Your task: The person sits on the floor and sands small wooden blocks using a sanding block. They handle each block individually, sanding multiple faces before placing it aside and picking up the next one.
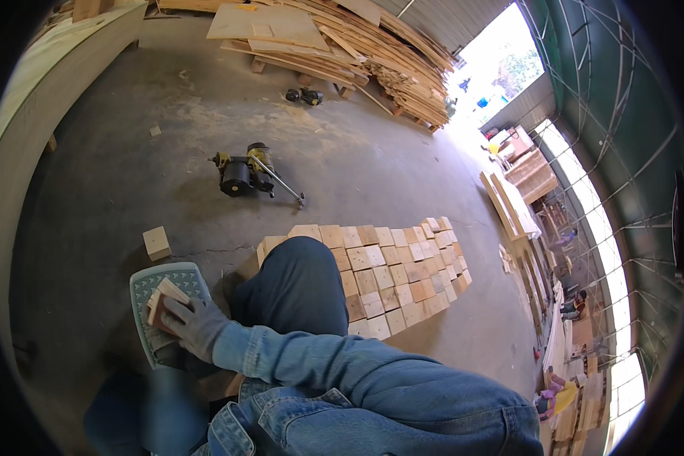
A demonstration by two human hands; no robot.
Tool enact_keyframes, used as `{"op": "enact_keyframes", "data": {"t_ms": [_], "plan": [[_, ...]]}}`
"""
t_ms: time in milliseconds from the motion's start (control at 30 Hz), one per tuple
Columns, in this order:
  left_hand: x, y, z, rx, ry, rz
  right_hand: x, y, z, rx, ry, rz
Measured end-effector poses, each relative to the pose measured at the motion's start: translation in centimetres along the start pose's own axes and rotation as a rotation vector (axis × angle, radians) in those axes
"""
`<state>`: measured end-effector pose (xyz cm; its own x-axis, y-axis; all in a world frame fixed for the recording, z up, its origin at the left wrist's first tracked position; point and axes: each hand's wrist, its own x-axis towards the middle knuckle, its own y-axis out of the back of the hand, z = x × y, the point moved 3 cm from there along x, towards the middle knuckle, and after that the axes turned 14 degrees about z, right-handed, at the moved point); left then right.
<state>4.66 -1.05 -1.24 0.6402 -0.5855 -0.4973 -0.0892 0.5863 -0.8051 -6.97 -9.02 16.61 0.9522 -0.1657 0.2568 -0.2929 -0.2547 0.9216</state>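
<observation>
Right hand [194,327], gloved, grips wood block [162,302] against grey-green pad [148,285]; left hand unseen. Judgement: keep block flat, pressure even, strokes within pad, clear of knee [296,281].

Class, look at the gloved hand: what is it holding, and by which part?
The gloved hand grips a small wooden block by its near end, over a teal stool.

Grey concrete floor [372,163] of an open-sided workshop, rows of square wooden blocks [399,270] laid edge to edge, one loose block [156,243] apart, yellow-black power tool [247,173], stacked timber planks [342,45] behind
</observation>
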Motion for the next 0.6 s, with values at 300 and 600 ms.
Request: {"op": "enact_keyframes", "data": {"t_ms": [300, 600], "plan": [[0.0, -0.1, -0.1, -0.008, 0.019, 0.010, 3.4, 0.9, -0.5, -0.017, -0.013, -0.038], [-0.6, -1.3, 0.8, -0.025, 0.050, 0.020, 9.6, 0.4, -0.2, -0.074, -0.140, -0.108]]}}
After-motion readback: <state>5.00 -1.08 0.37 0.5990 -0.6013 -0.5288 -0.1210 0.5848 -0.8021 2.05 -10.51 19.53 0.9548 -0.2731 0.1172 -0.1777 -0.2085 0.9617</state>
